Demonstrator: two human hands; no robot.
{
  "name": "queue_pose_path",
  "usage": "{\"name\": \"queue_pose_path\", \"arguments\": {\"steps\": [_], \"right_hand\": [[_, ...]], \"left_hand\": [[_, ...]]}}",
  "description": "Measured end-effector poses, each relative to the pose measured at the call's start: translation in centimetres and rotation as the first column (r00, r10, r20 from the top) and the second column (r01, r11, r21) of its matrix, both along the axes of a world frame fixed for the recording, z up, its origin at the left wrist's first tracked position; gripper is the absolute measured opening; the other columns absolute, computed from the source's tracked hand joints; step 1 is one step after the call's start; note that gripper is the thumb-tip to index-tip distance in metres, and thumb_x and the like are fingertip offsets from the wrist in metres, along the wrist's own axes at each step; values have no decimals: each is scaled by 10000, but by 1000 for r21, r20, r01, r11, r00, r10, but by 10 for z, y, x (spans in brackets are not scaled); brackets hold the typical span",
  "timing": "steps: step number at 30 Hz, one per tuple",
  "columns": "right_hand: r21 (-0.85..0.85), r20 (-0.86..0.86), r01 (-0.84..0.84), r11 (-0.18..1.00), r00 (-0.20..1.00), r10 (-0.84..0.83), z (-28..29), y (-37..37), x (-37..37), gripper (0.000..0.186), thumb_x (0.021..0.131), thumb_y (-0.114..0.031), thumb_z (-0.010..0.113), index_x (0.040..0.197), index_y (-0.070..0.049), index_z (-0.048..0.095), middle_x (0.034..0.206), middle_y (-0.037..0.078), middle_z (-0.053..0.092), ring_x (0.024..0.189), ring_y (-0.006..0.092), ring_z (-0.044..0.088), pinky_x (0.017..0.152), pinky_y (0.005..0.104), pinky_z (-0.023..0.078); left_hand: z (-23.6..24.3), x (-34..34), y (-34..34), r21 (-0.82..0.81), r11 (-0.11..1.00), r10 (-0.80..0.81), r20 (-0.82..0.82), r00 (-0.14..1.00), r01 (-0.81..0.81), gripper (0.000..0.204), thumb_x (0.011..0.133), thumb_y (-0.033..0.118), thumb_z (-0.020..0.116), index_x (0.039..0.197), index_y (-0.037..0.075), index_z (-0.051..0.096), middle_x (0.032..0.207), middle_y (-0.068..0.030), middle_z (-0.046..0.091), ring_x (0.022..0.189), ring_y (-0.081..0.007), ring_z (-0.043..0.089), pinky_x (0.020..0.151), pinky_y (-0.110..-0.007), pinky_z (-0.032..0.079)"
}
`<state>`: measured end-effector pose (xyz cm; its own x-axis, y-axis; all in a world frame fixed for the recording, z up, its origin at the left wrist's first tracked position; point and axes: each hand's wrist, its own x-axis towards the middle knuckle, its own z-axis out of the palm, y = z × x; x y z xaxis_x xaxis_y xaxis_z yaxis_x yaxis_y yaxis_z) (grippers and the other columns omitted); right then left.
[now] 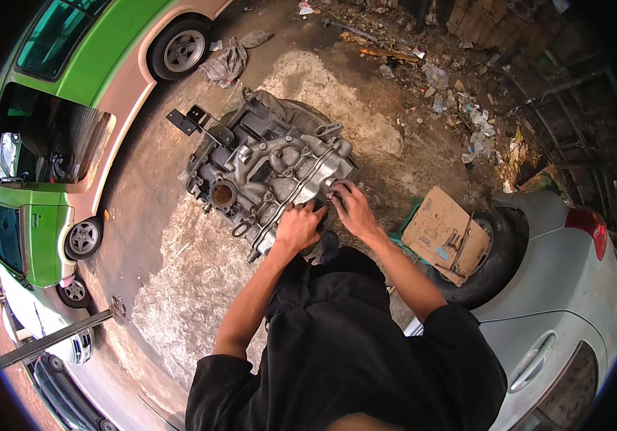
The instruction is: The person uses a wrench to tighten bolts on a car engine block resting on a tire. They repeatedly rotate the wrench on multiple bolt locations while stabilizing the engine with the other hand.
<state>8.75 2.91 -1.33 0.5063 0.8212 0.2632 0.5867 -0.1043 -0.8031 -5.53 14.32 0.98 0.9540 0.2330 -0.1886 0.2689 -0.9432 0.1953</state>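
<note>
A grey metal car engine (272,161) stands in front of me, with cast pipes and a round brownish opening on its upper side. My left hand (299,225) is at its near edge, fingers bent and pressed together against the metal. To its right, my right hand (352,209) touches the engine's near right corner with fingers curled in a pinch. Whatever small part either hand grips is hidden behind the fingers. A black bracket plate (183,122) sticks out at the engine's far left.
Right of me, a piece of cardboard (445,233) with hand tools on it lies beside a car wheel (502,251) and a silver car (559,280). A green and pink van (100,108) is parked at left. Rubbish (477,126) litters the far right ground; a crumpled cloth (227,63) lies far off.
</note>
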Motion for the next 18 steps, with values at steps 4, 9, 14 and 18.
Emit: {"name": "queue_pose_path", "arguments": {"steps": [4,9,14,18], "right_hand": [[124,-19,91,988,996,-89,-6,-14,9,142,941,-109,619,1040,-10,597,983,145,594,860,322,626,742,390,505],[128,-639,416,900,729,-246,-13,-13,15,191,1015,-184,558,964,-4,593,840,81,622,699,156,611,616,319,465],[169,-801,461,871,579,-151,-26,-12,19,248,1016,-250,558,966,-7,550,882,105,614,694,173,613,600,332,490],[25,-950,522,852,279,-143,-34,-4,24,238,1011,-244,564,949,-15,553,858,115,628,681,201,624,597,348,506]], "left_hand": [[-1,-2,1,0,1000,-9,45,999,9,608,683,305,769,1263,194,626,999,-106,636,861,-288,681,819,-428,513],[1,0,0,-8,1000,17,-60,998,-17,602,734,294,741,1315,217,601,1076,-83,625,856,-273,684,871,-429,486],[-4,1,1,3,1000,27,-70,997,-26,563,775,414,736,1277,194,610,1045,-92,638,913,-280,671,878,-435,476],[-7,-1,3,1,1000,5,-30,1000,-5,558,782,417,727,1279,194,608,1046,-88,639,900,-281,673,864,-432,481]]}}
